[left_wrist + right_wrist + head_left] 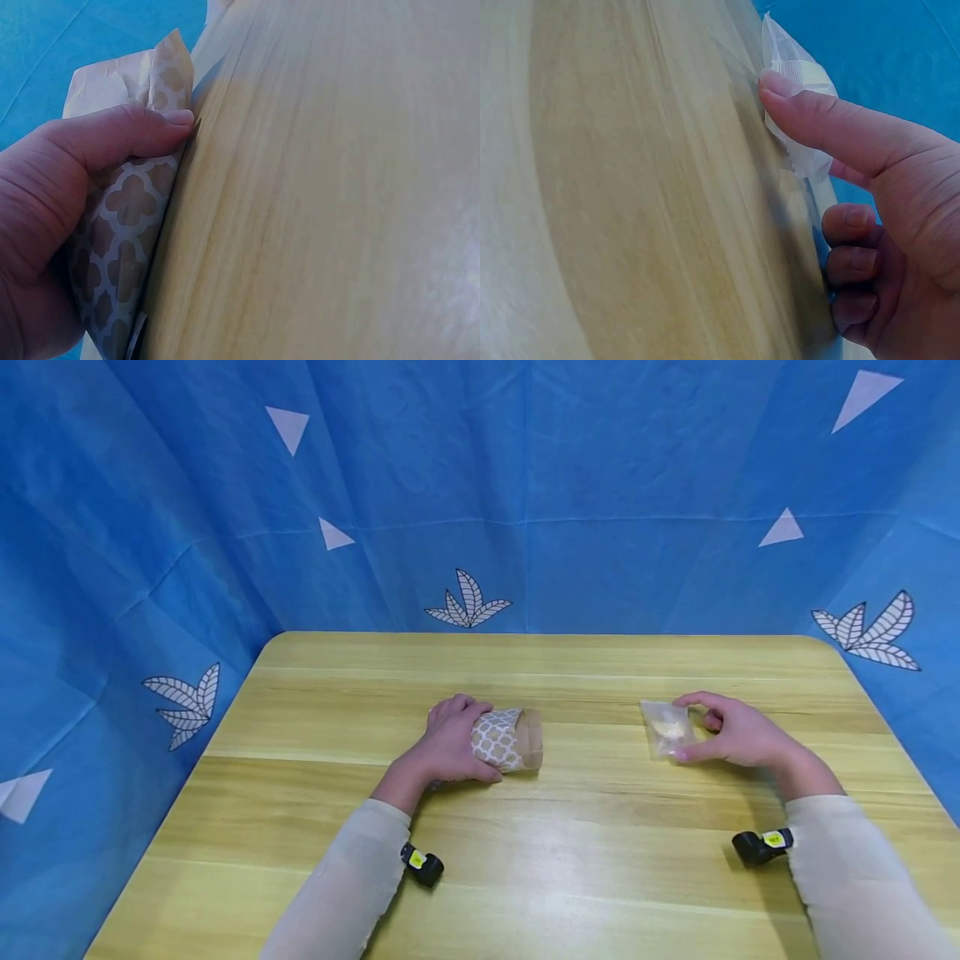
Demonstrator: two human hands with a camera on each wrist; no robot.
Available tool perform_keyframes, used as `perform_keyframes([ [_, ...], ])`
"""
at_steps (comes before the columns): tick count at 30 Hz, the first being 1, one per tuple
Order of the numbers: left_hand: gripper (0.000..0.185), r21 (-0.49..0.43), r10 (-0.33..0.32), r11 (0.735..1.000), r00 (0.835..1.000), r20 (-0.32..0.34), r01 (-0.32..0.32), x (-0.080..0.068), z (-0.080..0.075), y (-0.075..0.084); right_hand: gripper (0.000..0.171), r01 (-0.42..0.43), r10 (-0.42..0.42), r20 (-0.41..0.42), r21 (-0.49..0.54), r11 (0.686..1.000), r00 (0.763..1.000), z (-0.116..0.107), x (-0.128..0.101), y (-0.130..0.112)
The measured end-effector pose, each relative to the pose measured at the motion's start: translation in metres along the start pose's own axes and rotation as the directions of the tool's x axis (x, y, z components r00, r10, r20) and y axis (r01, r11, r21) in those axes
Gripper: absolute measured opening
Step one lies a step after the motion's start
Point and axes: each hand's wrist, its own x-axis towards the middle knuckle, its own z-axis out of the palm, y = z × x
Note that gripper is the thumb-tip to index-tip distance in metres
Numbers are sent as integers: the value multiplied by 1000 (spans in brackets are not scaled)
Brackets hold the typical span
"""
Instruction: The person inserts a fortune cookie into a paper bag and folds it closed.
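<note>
My left hand point(450, 745) grips a small brown paper bag point(498, 742) with a white lattice pattern, left of the table's middle. The bag lies on its side, its plain brown end facing right. In the left wrist view the thumb presses across the patterned paper point(131, 202). Farther right, my right hand point(742, 735) pinches a small translucent plastic packet point(662, 720) by its edge between thumb and index finger. Something pale is inside it, too blurred to name. In the right wrist view the packet point(810, 159) is partly behind the thumb, and the other fingers are curled toward the palm.
Both hands are over a light wood-grain table point(570, 852) with rounded far corners. A blue curtain point(600, 460) with white triangles and leaf prints hangs behind and beside it. Small black cameras are strapped at the left wrist point(424, 867) and the right wrist point(753, 847).
</note>
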Motion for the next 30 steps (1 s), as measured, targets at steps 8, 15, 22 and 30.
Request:
perform_keyframes([
  [8,105,1,3,1000,1000,-1,-3,0,0,1,81,-38,38,-13,-19,999,999,5,-1,-1],
  [15,105,-1,9,1000,1000,-8,-9,0,0,0,80,-45,46,-16,25,999,999,6,-4,-2],
  [22,106,0,8,1000,1000,-7,-8,0,0,0,74,-34,34,-51,-1,999,998,10,-4,-6],
  [30,105,6,15,1000,1000,-6,-15,0,0,-1,74,-22,18,-82,-43,999,996,21,2,-17],
])
